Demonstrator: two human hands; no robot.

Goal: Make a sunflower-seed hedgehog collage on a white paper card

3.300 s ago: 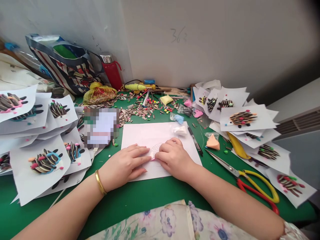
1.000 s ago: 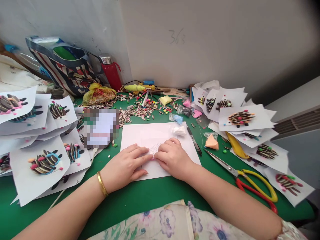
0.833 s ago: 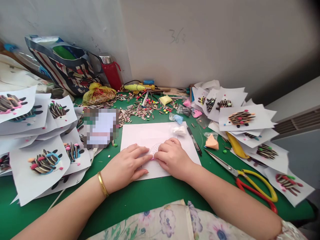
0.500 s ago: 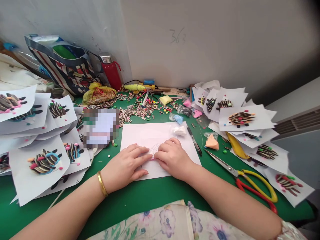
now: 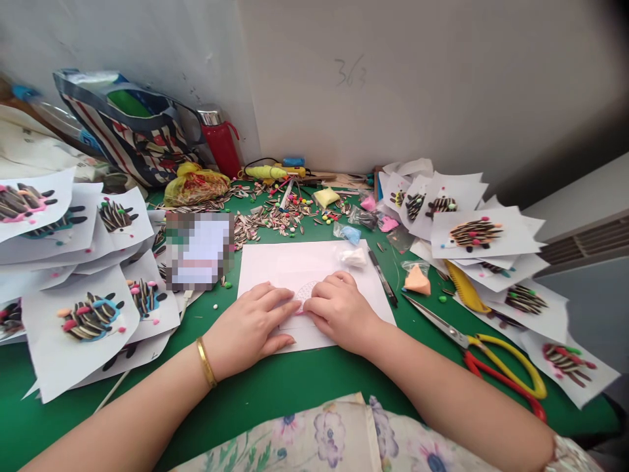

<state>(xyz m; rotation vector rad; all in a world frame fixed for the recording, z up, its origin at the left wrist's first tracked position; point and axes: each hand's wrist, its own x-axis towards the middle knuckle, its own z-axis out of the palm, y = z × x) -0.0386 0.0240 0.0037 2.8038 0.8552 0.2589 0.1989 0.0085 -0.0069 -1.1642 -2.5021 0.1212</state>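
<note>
A white sheet of paper [image 5: 265, 265] lies in front of me with a drawn, patterned outline [image 5: 307, 288] on it. My left hand [image 5: 258, 321] rests flat on the sheet's left side, fingers stretched toward the drawing. Curled over the drawing's right part is my right hand [image 5: 339, 308], its fingertips pinched down against the paper. A thin bit of pink clay [image 5: 299, 312] shows at those fingertips; most of it is hidden. A small bag of white clay [image 5: 352, 257] sits on the sheet's upper right, and a black pen [image 5: 382, 275] lies along its right edge.
Stacks of paper with seed hedgehogs stand left [image 5: 78, 354] and right [image 5: 484, 252]. Scissors [image 5: 457, 334] lie at right, near bagged orange clay [image 5: 417, 280]. Seeds [image 5: 275, 219] and a yellow glue gun [image 5: 268, 172] lie behind. A blurred phone [image 5: 199, 252], red flask [image 5: 220, 144] and bag [image 5: 132, 131] stand left.
Both hands stay almost in place on the paper. The whole view has shifted very slightly; nothing has been taken up or let go.
</note>
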